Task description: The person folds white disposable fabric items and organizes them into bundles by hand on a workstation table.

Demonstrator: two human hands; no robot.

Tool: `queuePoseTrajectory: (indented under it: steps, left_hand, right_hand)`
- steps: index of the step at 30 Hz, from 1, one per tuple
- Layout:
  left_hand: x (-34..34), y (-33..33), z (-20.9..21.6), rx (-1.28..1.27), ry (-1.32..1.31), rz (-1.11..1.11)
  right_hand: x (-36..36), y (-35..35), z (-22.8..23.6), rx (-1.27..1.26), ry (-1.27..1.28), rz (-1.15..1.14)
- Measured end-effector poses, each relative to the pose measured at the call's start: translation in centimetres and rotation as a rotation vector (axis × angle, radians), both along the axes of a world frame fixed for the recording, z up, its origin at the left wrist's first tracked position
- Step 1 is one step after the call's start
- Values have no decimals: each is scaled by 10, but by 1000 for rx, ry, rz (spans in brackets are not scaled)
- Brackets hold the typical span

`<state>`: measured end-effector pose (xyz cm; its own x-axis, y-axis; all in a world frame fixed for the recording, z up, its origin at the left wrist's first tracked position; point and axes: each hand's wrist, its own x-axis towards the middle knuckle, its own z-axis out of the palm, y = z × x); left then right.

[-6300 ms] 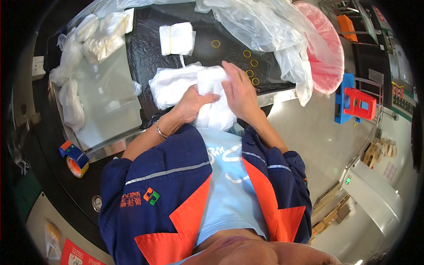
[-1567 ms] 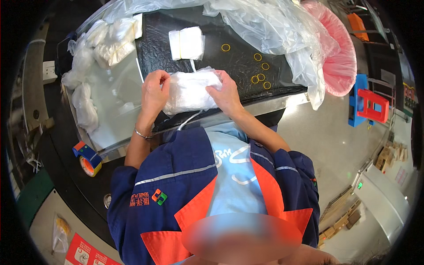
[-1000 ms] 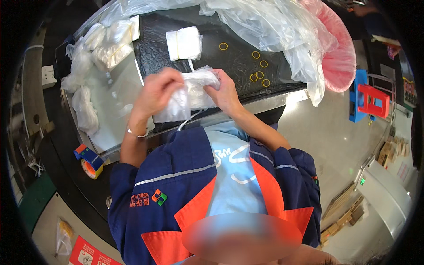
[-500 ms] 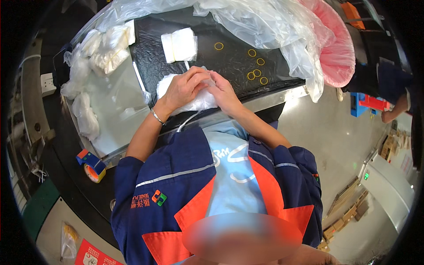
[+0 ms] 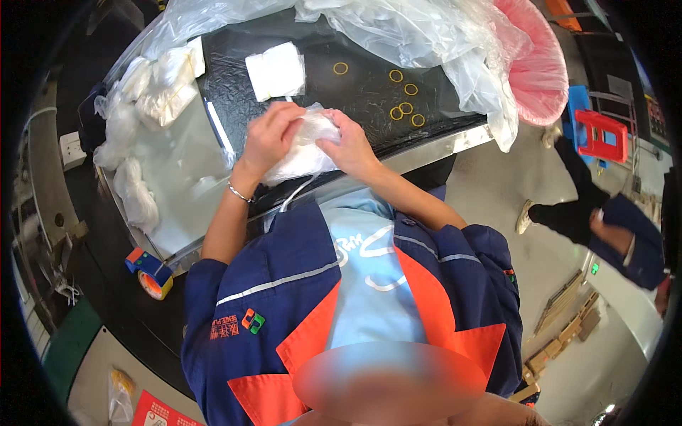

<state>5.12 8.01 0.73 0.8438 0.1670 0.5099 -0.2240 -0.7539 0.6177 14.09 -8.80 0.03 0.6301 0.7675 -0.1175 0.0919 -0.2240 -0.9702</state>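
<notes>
A bundle of thin white plastic bags (image 5: 304,150) lies at the near edge of the black-covered table, between my two hands. On its left side my left hand (image 5: 271,136) has curled fingers closing over the film. My right hand (image 5: 351,146) pinches the bundle's right side between thumb and fingers. Just beyond, a flat stack of white bags (image 5: 275,71) rests on the black sheet. Several yellow rubber bands (image 5: 406,108) are scattered to the right of that stack.
Banded bag bundles (image 5: 168,89) pile up at the left. Clear film (image 5: 398,35) drapes along the far edge beside a pink-lined container (image 5: 543,71). A tape roll (image 5: 154,278) sits lower left. At the right, a person (image 5: 611,231) stands near a red stool (image 5: 601,135).
My hands have moved apart, the left one leftward, uncovering more of the bundle between them. The view has shifted slightly, and the person at the right shows more fully.
</notes>
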Motion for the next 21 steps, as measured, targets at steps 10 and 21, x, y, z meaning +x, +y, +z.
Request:
queuePoseTrajectory:
  steps: [10, 21]
  left_hand:
    - [-10, 38, 17, -90, 397, 49]
    - [-4, 34, 16, -224, 439, -12]
  right_hand:
    - [0, 1, -6, -68, -26, 2]
    - [1, 2, -6, -89, -25, 11]
